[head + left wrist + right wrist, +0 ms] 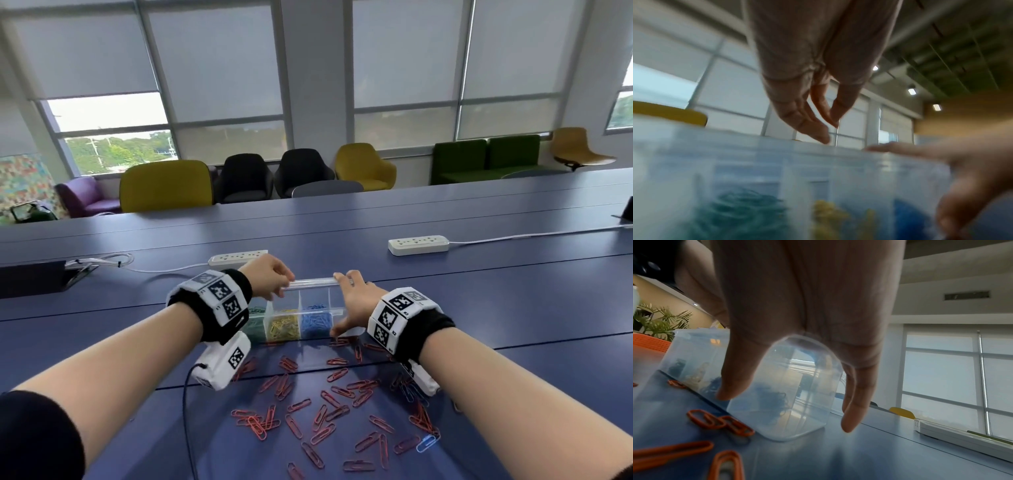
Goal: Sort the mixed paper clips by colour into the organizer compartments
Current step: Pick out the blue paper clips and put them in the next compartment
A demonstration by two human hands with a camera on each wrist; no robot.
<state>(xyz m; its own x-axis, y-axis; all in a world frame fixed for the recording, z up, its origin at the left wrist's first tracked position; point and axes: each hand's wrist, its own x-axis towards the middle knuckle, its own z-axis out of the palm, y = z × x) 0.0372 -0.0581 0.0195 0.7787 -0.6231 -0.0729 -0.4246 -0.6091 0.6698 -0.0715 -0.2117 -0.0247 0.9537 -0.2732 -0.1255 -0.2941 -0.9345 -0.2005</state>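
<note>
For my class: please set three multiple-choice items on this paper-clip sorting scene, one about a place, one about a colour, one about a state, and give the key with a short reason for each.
1. Where do the loose red paper clips lie?
A. On the table in front of the organizer
B. In the organizer
C. On a chair

2. What colour are the clips in the compartment between the green clips and the blue clips?
A. Red
B. Yellow
C. Purple

3. What is the right hand doing?
A. Resting flat on the table
B. Pinching a clip
C. Holding the end of the organizer

Key: 1 A, red clips are scattered on the table nearer the person; 2 B, the yellow clips fill it; 3 C, thumb and fingers span the clear box's end.
</note>
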